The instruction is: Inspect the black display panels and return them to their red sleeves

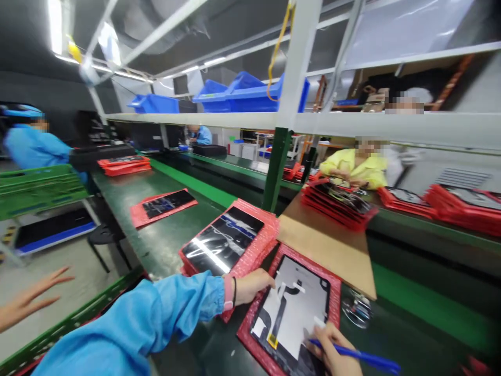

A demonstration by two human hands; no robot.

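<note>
Head | panel point(301, 308): silver-grey, black-bordered | yellow tape point(273, 341) | red padded wrap point(334, 303) beneath

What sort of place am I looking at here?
Probably an electronics workshop. Flat screen-like panels lie on red padded sheets along a green workbench, blue plastic bins line the shelf above, and a person in yellow is beside more red stacks.

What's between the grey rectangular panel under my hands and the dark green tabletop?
Red bubble-textured plastic padding; its edges show around the panel in the head view.
</note>
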